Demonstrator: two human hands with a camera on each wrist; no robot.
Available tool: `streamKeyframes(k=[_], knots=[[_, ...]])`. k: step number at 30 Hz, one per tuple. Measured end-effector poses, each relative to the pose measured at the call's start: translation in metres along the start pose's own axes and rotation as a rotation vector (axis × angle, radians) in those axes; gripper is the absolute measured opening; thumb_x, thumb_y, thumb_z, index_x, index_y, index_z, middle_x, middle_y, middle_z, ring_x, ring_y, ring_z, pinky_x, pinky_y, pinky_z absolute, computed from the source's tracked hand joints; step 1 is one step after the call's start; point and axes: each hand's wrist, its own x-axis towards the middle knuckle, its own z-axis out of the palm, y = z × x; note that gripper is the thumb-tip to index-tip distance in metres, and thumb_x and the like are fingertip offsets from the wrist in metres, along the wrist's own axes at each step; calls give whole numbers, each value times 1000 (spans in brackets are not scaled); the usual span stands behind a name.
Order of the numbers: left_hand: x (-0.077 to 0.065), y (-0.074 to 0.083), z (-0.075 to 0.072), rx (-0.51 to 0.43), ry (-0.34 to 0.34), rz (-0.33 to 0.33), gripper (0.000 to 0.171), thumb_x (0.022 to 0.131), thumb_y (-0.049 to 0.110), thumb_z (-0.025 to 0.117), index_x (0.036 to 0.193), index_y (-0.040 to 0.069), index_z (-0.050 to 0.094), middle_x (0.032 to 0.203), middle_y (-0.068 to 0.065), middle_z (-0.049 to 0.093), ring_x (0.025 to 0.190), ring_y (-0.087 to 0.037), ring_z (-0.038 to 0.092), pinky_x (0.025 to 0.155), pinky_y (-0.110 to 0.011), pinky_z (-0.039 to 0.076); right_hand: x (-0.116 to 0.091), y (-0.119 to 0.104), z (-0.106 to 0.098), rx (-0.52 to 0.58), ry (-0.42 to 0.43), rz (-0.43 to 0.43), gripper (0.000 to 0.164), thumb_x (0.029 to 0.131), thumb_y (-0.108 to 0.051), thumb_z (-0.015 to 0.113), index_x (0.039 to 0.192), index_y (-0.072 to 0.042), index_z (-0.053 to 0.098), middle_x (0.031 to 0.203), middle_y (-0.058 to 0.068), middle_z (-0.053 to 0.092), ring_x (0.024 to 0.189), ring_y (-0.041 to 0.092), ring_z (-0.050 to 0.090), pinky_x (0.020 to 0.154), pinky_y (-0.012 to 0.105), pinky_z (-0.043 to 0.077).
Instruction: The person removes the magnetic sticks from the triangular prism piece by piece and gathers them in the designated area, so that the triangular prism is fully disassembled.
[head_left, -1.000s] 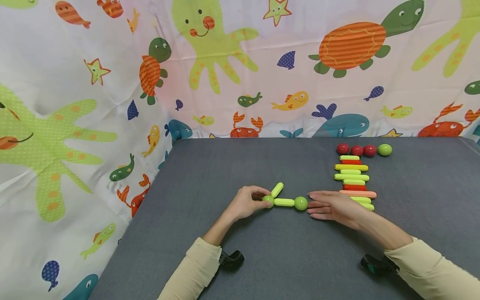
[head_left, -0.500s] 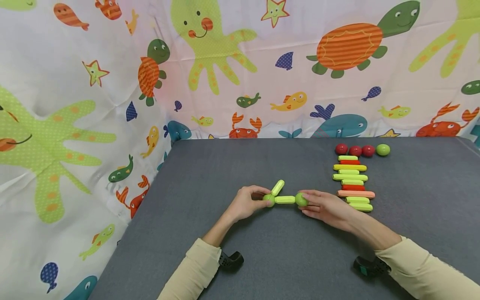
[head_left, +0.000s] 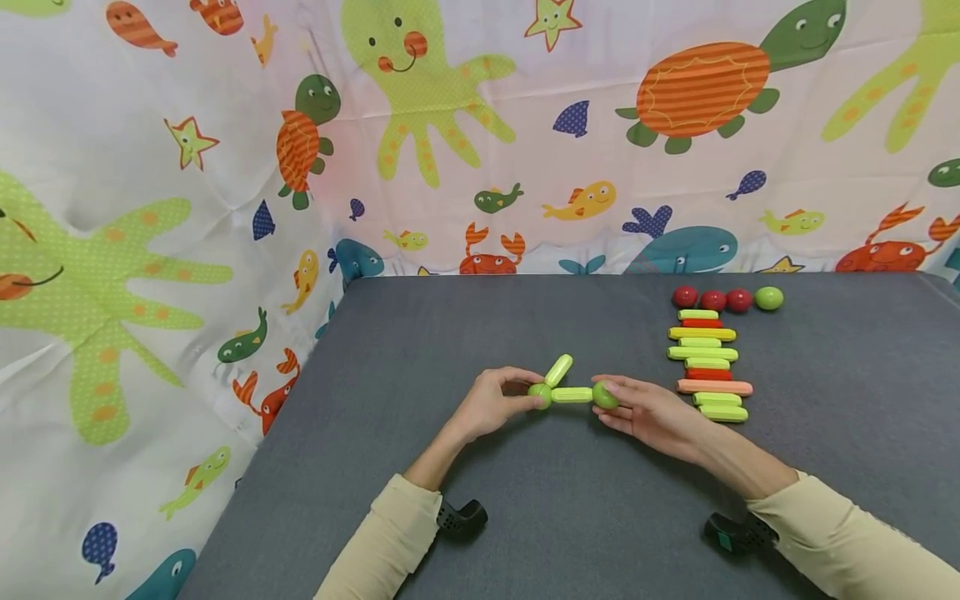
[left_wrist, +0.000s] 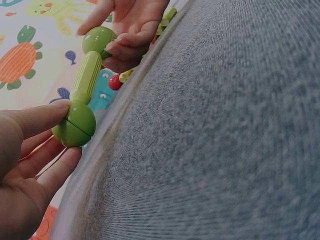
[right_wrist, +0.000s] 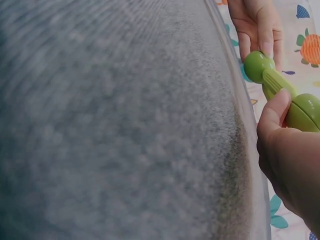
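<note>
Two green balls joined by a ribbed light-green rod (head_left: 572, 395) form one toy piece. A second light-green rod (head_left: 558, 370) slants up and away from the left ball (head_left: 539, 393). My left hand (head_left: 495, 403) pinches that ball between thumb and fingers, as the left wrist view also shows. On the other end, my right hand (head_left: 660, 415) grips the right ball (head_left: 604, 395), its thumb lying along the ball (right_wrist: 307, 110) in the right wrist view. A seam line runs round the ball (left_wrist: 75, 125) in the left wrist view.
Right of my hands, a column of rods in light green, yellow, red and salmon (head_left: 714, 387) lies on the grey table (head_left: 420, 333). Beyond it sit red balls (head_left: 713, 300) and a green ball (head_left: 768, 298) in a row. A sea-animal curtain (head_left: 465, 100) hangs behind.
My right hand has moved left from beside the right ball and now grips it. The joined piece has shifted slightly away from me. My left hand keeps its hold.
</note>
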Motion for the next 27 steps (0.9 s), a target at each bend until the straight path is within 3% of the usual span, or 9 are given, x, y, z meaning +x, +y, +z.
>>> streamKeyframes(k=[2,9,17,27], knots=[[0,0,-1,-3,-3,-1,29,83,16,76,111,10,70,106,-1,66,97,-14,62,76,-26,52,0,1,-1,9,-12,1,50,104,-16,43,145,4,24,119,7,51,108,18,55,96,31,42],[0,0,-4,-28,-7,-4,30,83,15,76,112,9,70,106,-2,66,96,-14,63,76,-27,52,-3,1,-4,59,-103,-17,30,105,-14,38,125,-11,59,123,8,54,110,21,56,96,32,43],[0,2,-5,-43,-44,-17,30,83,13,75,112,7,70,106,-2,67,97,-13,63,79,-27,51,-4,-1,-5,-62,-67,15,44,104,-18,41,144,0,33,122,8,52,110,19,57,96,32,43],[1,-1,-5,-50,-45,-8,29,83,14,75,112,8,70,106,-2,66,97,-16,63,78,-28,51,-5,0,-10,11,-152,21,32,106,-16,35,129,-12,56,122,8,53,109,19,56,95,32,43]])
